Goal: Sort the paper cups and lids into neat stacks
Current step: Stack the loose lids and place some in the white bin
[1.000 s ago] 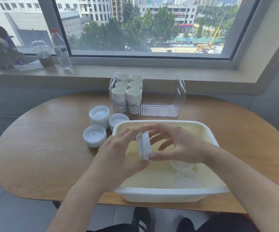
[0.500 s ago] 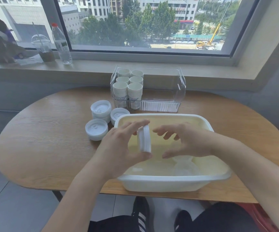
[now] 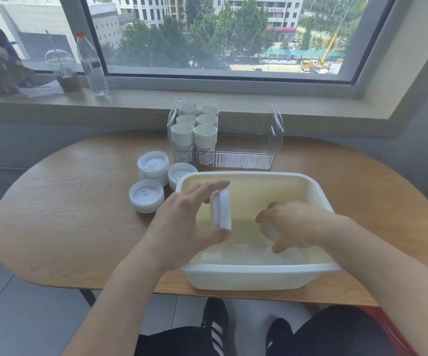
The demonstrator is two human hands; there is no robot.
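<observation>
While left hand (image 3: pixel 182 227) pinches small stack of white lids (image 3: pixel 221 209) edge-on over white tub (image 3: pixel 310 186), I see right hand (image 3: pixel 297 224), fingers curled, reaching for loose lids (image 3: pixel 279 249) on tub floor. Paper cups (image 3: pixel 195 134) stacked in clear organizer (image 3: pixel 277 140); three lid piles (image 3: pixel 152 183) on table (image 3: pixel 66 214). I judge nearly finished.

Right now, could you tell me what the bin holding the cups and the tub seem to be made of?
Bin: clear hard plastic, probably acrylic; glossy, with the cups visible through its ribbed walls. Tub: opaque cream-white plastic, apparently smooth with a soft sheen and moulded rounded rim.
</observation>
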